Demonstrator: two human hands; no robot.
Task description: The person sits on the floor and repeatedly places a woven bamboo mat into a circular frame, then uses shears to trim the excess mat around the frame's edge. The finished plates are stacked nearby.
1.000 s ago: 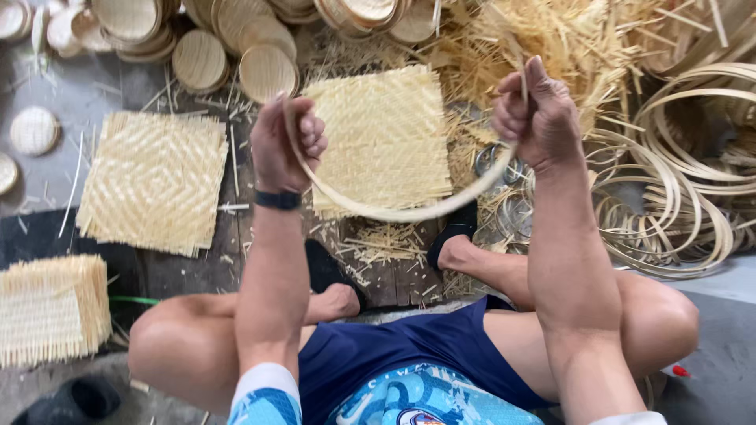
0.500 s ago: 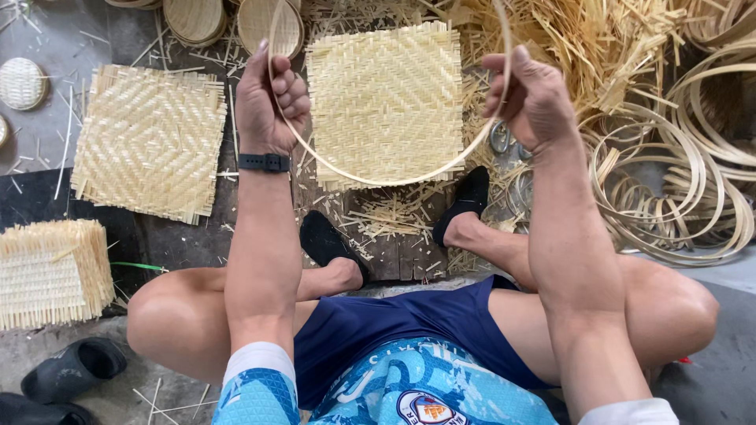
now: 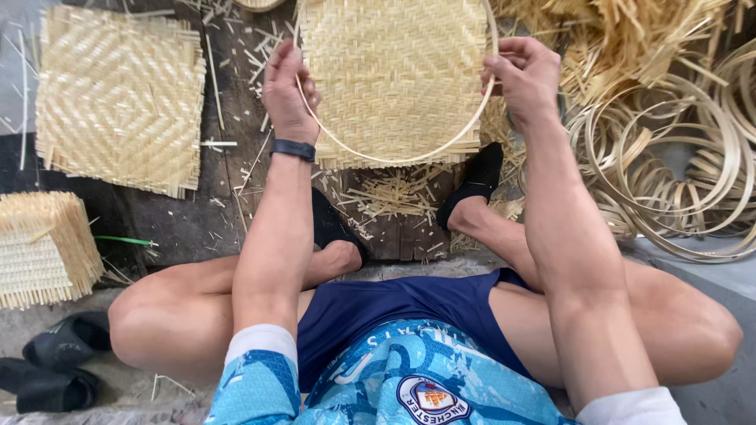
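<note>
The left hand [image 3: 288,88] and the right hand [image 3: 526,79] each have a closed grip on a thin bamboo hoop [image 3: 394,160], one at each side of its curve, thumb and fingers pinched round the strip. The hoop hangs in the air between the hands, directly above a square woven bamboo mat [image 3: 394,75] lying on the plank floor [image 3: 228,205]; whether it touches the mat cannot be told. Its upper arc runs out of view.

Handling, as judged: the hoop is a single split strip, very light, springy rather than rigid, and likely to flex out of round if held at one point only. The two opposed holds at the sides look appropriate. Its edges may be sharp or splintery. The mat looks light, flexible and frayed at the edges, with loose strip ends projecting.

Nearby: a second woven mat [image 3: 118,98] to the left, a stack of mats [image 3: 43,248] at the near left, coiled bamboo strips [image 3: 677,173] to the right, black sandals [image 3: 55,362].
</note>
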